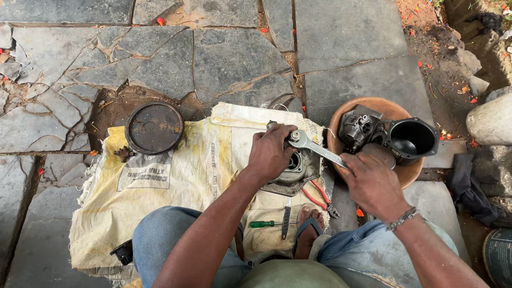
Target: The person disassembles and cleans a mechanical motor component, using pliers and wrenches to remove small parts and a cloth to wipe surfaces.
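Ground: cracked grey stone paving (224,58) with dirt in the joints, red petals scattered about, bare soil and rocks at the right edge.
Work surface: a yellowed woven sack (176,176) spread flat over the stones.
Hidden: the left hand covers much of the grey metal engine part (293,170), so its full shape is hard to make out; the fastener under the wrench head cannot be seen clearly.
Cut off: a dark round container (498,256) at the lower right corner runs out of view.
Left hand: the left hand (271,154) is closed down over the top of the engine part, pressing on it near the wrench head.
Right hand: the right hand (373,184) is curled tight around the handle end of the silver wrench (314,148).
Wrench: its head sits on the engine part, just beside the left fingers; the shaft slants down-right to the right hand.
Nearby: red-handled pliers (319,196) and a green-handled screwdriver (266,224) lie on the sack below the part, near a sandalled foot (309,229).
Bowl: a clay-coloured bowl (373,104) to the right holds dark housings.
Lid: a rusty round lid (154,128) rests at the sack's upper left, well apart.
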